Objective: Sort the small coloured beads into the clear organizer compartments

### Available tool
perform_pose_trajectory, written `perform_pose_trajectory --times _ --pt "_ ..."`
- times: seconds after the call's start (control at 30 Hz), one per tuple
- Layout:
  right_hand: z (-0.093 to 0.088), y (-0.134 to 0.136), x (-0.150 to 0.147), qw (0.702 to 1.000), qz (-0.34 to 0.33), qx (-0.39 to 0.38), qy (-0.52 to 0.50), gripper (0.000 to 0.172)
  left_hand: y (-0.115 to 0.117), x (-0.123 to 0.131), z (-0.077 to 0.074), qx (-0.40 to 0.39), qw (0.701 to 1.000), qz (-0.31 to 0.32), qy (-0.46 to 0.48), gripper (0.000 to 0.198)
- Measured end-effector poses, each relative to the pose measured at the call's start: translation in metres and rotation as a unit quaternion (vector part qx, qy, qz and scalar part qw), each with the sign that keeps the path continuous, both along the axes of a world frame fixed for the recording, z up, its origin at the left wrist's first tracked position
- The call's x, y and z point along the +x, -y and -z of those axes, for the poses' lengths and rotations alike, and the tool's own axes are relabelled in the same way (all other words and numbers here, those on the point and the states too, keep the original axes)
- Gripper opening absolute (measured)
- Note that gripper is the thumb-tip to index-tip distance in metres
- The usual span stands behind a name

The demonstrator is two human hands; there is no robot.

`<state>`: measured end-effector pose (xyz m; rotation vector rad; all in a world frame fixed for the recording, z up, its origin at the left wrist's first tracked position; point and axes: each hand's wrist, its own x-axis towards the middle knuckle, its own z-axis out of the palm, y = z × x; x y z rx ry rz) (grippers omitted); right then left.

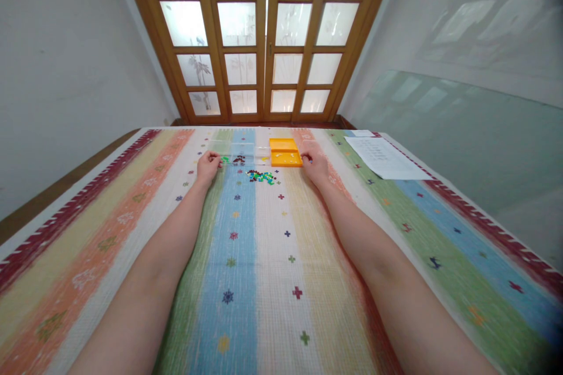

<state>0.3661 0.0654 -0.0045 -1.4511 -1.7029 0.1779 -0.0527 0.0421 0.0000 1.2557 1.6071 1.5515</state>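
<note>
My left hand [208,166] pinches at the left edge of a clear plastic box [231,146], fingers pressed together. Inside that box lie small green pieces [224,160] and dark brown pieces [238,159]. A yellow open-lidded box [284,145] stands to the right, with a few light bits in its near half. Beside its right front corner my right hand [315,166] is closed, fingertips curled together; whatever they hold is too small to make out. Between the boxes, yellow pieces [264,159] sit in a clear section. A loose pile of small coloured pieces [263,177] lies on the cloth in front.
A striped tablecloth [272,281] covers the long table. Printed white sheets [382,157] lie at the far right. Glass panelled doors [264,35] stand beyond the far edge, and a glass panel [466,146] leans along the right wall.
</note>
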Motion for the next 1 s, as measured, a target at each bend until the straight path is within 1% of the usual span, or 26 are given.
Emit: perform_pose_trajectory --times 0.23,0.33,0.43,0.53,0.6,0.67,0.73,0.83,0.9,0.93,1.0 --pt "-0.006 0.006 -0.009 1.000 -0.023 0.006 0.021 0.030 0.005 0.004 -0.006 -0.016 0.998 -0.006 0.062 0.019" --pt "-0.008 0.009 -0.013 0.998 -0.049 0.007 0.032 0.029 0.005 0.004 -0.006 -0.015 0.997 -0.007 0.078 0.018" --pt "-0.010 0.013 -0.019 0.995 -0.083 0.004 0.047 0.028 0.003 0.003 -0.005 -0.015 0.996 -0.007 0.087 0.023" --pt "-0.011 0.019 -0.027 0.988 -0.135 0.001 0.070 0.027 0.004 0.003 -0.004 -0.016 0.996 0.000 0.090 0.032" --pt "-0.011 0.023 -0.033 0.977 -0.188 -0.008 0.096 0.025 0.004 0.004 -0.004 -0.018 0.996 0.000 0.087 0.035" --pt "-0.011 0.027 -0.039 0.962 -0.240 -0.019 0.132 0.022 0.004 0.004 -0.004 -0.020 0.996 -0.002 0.082 0.035" --pt "-0.012 0.031 -0.045 0.948 -0.270 -0.025 0.167 0.019 0.003 0.004 -0.003 -0.017 0.997 -0.003 0.073 0.032" --pt "-0.014 0.035 -0.050 0.937 -0.288 -0.027 0.195 0.016 0.002 0.006 0.000 -0.014 1.000 -0.003 0.028 0.026" --pt "-0.015 0.037 -0.052 0.933 -0.295 -0.031 0.203 0.015 0.004 0.010 0.000 -0.014 0.999 0.006 -0.040 0.024" --pt "-0.015 0.038 -0.053 0.932 -0.298 -0.033 0.204 0.015 0.005 0.014 0.000 -0.013 0.996 0.018 -0.085 0.024" --pt "-0.015 0.038 -0.054 0.930 -0.301 -0.037 0.206 0.015 0.011 0.023 -0.003 0.000 0.981 0.065 -0.181 0.024"
